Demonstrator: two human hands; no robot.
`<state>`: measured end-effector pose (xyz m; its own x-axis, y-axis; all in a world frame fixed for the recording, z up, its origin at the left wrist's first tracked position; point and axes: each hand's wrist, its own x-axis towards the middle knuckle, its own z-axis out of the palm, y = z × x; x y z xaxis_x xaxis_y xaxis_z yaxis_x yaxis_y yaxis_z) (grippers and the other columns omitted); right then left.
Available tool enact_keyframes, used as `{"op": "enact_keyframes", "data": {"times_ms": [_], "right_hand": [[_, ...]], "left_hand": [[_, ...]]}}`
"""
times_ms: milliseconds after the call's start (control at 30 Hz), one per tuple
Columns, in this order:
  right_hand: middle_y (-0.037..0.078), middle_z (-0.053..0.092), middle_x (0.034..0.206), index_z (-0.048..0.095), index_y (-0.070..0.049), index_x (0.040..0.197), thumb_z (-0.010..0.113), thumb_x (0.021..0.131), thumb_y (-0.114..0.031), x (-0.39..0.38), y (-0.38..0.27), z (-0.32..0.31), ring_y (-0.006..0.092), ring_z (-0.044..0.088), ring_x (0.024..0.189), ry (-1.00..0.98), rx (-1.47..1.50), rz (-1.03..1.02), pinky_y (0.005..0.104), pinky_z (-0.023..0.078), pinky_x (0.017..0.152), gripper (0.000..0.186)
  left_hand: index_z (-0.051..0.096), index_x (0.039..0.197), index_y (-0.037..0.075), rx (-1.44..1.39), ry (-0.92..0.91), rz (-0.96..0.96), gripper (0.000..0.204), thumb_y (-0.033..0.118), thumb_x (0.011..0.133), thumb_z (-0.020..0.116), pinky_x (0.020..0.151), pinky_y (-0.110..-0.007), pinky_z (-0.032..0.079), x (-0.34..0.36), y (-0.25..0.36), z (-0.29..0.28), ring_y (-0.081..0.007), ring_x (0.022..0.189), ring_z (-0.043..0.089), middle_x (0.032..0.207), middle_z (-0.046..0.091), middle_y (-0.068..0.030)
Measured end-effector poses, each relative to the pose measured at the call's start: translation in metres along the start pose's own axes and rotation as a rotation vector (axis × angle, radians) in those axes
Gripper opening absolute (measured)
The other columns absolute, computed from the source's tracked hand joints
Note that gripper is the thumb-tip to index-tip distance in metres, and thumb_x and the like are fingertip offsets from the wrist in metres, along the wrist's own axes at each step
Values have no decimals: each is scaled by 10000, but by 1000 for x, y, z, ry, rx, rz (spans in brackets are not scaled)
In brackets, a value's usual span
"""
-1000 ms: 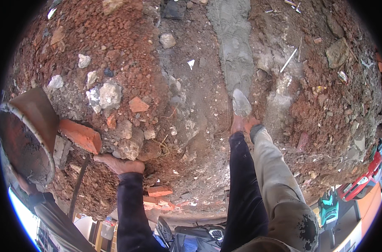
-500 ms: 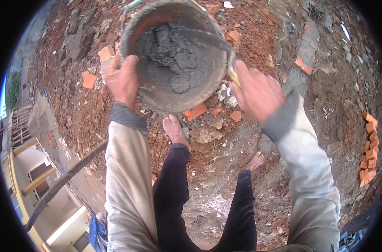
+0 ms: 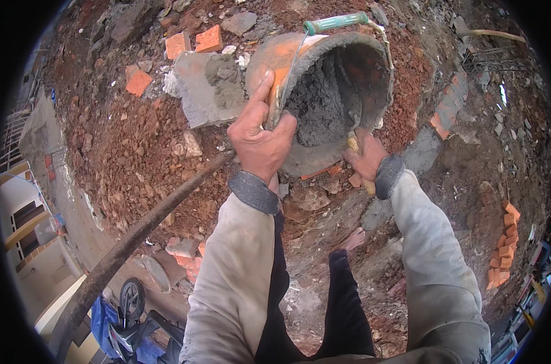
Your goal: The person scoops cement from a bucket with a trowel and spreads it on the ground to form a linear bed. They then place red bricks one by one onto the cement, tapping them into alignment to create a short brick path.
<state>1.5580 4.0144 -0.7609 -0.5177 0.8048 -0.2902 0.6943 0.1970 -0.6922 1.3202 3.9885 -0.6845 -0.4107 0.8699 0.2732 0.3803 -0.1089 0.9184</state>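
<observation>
Over soil (image 3: 130, 139), the left hand (image 3: 261, 141) is gripping a tilted bucket (image 3: 374, 74) by its rim, the right hand (image 3: 369, 158) is clasping a trowel (image 3: 352, 143), and any loosening grip is risking spilled mortar (image 3: 317, 109).

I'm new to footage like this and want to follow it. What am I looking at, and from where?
No machine here: just a person's bare hands, seen from above by a fisheye camera on the head, which bends straight edges. The left hand holds a tilted bucket by its rim; grey mortar sits inside. The right hand grips the handle of a trowel reaching into it. Orange bricks lie on reddish soil, with a brick pile at far right. A pole slants across the lower left.
</observation>
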Motion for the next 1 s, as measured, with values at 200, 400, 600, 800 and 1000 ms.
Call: {"op": "enact_keyframes", "data": {"times_ms": [200, 400, 600, 800, 1000], "right_hand": [[107, 588, 731, 455, 65, 1053, 594, 815, -39, 8, -57, 35, 160, 577, 469, -511, 795, 232, 315, 471, 422, 294], [96, 583, 686, 450, 91, 1026, 567, 807, -37, 13, -58, 49, 146, 591, 514, -495, 896, 207, 305, 481, 457, 279], [95, 585, 686, 462, 86, 1000, 595, 777, -65, 20, -68, 58, 145, 594, 486, -432, 956, 71, 304, 457, 430, 300], [96, 601, 601, 493, 63, 995, 636, 780, -130, -2, -77, 67, 183, 624, 479, -324, 923, -62, 332, 497, 472, 321], [89, 604, 600, 499, 52, 1014, 625, 763, -123, -30, -72, 40, 180, 622, 478, -210, 985, -49, 330, 496, 465, 331]], "left_hand": [[622, 817, -127, -2, -66, 6, 180, -38, 662, 642, 931, -303, 489, -1, -20, -38, -212, 1120, 632, 1260, 622, -197], [652, 918, -111, -2, -62, -42, 251, -53, 677, 618, 935, -288, 474, 5, -28, -36, -190, 1113, 627, 1264, 626, -172], [652, 1128, -59, -17, -33, -228, 390, 14, 752, 580, 809, -272, 484, 3, -14, -39, -153, 874, 620, 995, 676, -75], [634, 1087, -76, -137, 19, -229, 334, 143, 835, 626, 791, -275, 463, -3, -3, -21, -137, 854, 579, 983, 649, -76], [626, 1151, -48, 115, 0, -160, 579, 485, 926, 609, 708, -322, 445, 5, -27, -29, -153, 826, 519, 1015, 607, -98]]}}
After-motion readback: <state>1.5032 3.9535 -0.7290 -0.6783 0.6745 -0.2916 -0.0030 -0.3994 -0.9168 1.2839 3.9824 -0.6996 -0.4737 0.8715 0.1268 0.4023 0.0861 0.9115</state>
